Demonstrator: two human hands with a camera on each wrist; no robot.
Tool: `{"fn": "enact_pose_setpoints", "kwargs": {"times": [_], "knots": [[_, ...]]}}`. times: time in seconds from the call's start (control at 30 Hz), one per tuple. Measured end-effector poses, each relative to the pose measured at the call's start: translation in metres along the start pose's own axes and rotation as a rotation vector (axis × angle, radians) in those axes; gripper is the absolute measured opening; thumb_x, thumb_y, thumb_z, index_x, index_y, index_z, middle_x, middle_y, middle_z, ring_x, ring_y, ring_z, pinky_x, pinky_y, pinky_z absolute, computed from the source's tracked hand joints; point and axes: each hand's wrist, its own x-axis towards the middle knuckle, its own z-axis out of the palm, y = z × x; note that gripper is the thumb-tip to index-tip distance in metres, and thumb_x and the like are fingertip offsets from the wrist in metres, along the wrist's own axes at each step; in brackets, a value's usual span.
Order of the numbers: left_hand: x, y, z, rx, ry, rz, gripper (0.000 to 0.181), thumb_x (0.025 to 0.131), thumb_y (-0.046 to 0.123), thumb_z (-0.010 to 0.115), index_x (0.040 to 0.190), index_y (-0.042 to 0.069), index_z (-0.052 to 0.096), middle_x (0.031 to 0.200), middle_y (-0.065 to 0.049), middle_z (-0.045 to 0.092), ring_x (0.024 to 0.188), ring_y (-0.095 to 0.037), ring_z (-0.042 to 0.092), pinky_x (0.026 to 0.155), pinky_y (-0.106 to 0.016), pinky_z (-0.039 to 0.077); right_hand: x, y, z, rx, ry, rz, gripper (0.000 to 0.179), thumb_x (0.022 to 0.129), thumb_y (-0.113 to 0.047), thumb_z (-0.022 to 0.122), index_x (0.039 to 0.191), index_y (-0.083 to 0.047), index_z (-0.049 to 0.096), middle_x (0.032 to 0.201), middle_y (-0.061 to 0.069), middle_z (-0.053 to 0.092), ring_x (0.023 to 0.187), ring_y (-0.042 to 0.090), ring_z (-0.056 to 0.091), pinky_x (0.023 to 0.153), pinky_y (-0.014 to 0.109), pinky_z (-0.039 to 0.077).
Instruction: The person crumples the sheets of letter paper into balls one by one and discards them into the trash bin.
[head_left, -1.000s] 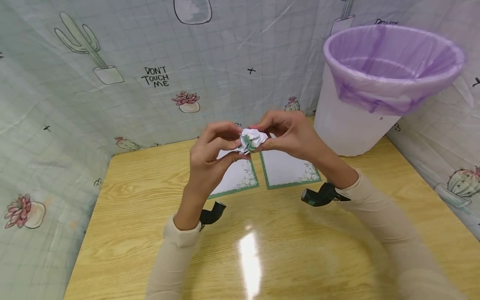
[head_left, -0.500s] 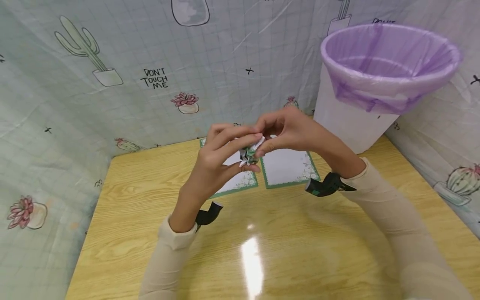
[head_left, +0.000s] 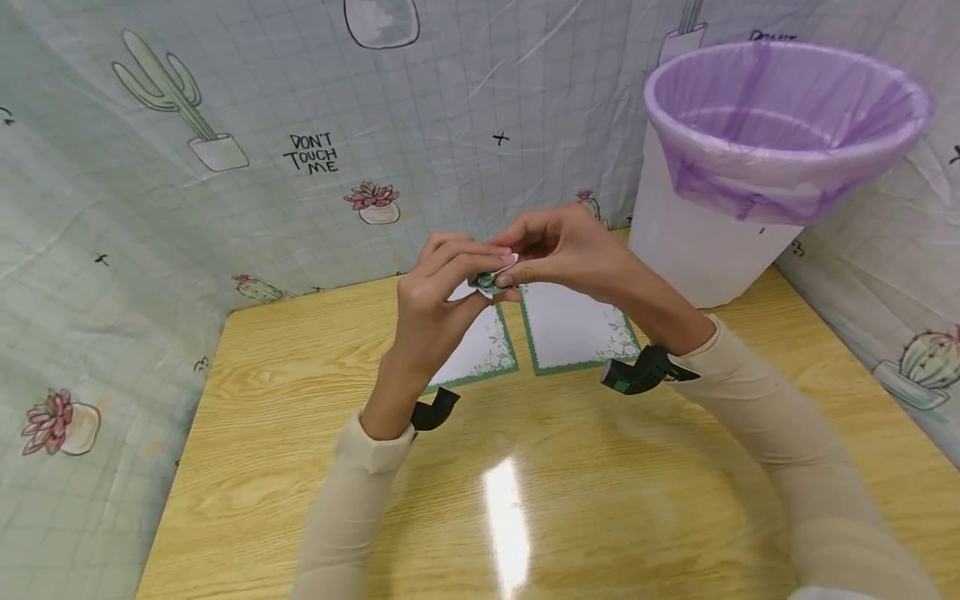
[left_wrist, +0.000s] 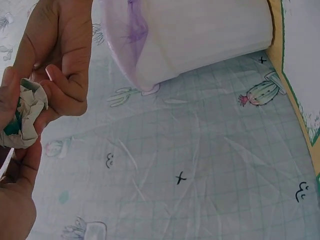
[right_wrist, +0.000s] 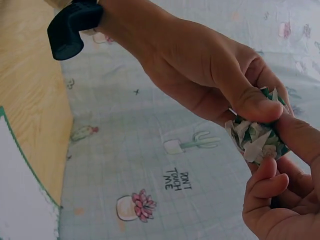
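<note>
A crumpled ball of paper (head_left: 489, 282), white with green patches, is held in the air by both hands. My left hand (head_left: 438, 292) grips it from the left, fingers over the top and thumb below. From the right, my right hand (head_left: 573, 254) pinches its edge between thumb and fingers. The right wrist view shows the folded, creased face of the paper ball (right_wrist: 256, 140) between the thumbs and fingers of both hands. In the left wrist view the paper ball (left_wrist: 32, 117) is partly covered by fingers.
Two flat white sheets with green floral borders, a left sheet (head_left: 476, 354) and a right sheet (head_left: 573, 333), lie on the wooden table (head_left: 300, 400) beneath the hands. A white bin (head_left: 705, 225) with a purple liner stands back right. Printed cloth (head_left: 420, 125) hangs behind.
The paper ball has been turned and squeezed smaller, showing more green. The left fingers have moved over its top, and both hands are slightly higher than half a second ago.
</note>
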Motion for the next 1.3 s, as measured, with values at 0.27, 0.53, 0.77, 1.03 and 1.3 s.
{"fn": "enact_pose_setpoints", "kwargs": {"times": [0.27,0.53,0.77,1.03,1.3], "knots": [[-0.002,-0.014,-0.001,-0.149,0.121,-0.044,0.027,0.062,-0.009,0.082,0.086,-0.001,0.074,0.089,-0.011,0.071,0.087,-0.022,0.059,0.082,-0.039,0.045,0.001,0.019,0.001,0.341,-0.019,-0.013,0.034,0.089,-0.01,0.067,0.12,0.003,0.062,0.108,0.012,0.066,0.096,0.024,0.062,0.084,0.033,0.052],[-0.014,-0.012,-0.006,-0.337,0.11,-0.069,0.019,0.073,0.012,0.08,0.087,0.0,0.074,0.095,0.0,0.072,0.086,-0.02,0.048,0.08,-0.03,0.039,0.009,0.036,0.007,0.632,-0.244,0.215,0.058,0.078,-0.025,0.077,0.126,0.001,0.057,0.119,0.011,0.059,0.106,0.024,0.055,0.096,0.036,0.045],[0.002,0.002,-0.018,-0.234,0.017,0.055,0.023,0.075,0.026,0.078,0.088,0.007,0.076,0.091,0.0,0.073,0.078,-0.015,0.047,0.078,-0.033,0.023,0.003,0.025,0.013,0.615,-0.325,0.137,0.038,0.081,-0.022,0.075,0.114,-0.005,0.067,0.111,0.008,0.065,0.099,0.021,0.056,0.09,0.032,0.047],[0.005,0.004,-0.022,-0.237,-0.041,0.094,0.027,0.074,0.023,0.079,0.096,0.009,0.074,0.101,0.001,0.072,0.077,-0.009,0.063,0.084,-0.039,0.032,-0.007,0.009,0.025,0.499,-0.218,-0.017,0.022,0.083,-0.014,0.072,0.102,-0.004,0.065,0.099,0.008,0.064,0.087,0.02,0.06,0.079,0.031,0.051],[-0.009,0.005,-0.02,-0.279,-0.033,-0.04,0.062,0.076,0.022,0.079,0.132,0.012,0.056,0.132,-0.005,0.057,0.114,-0.037,0.047,0.098,-0.05,0.037,-0.024,-0.003,0.03,0.002,0.019,-0.377,0.027,0.079,-0.004,0.073,0.099,0.01,0.062,0.109,0.015,0.066,0.104,0.026,0.063,0.084,0.035,0.055]]}}
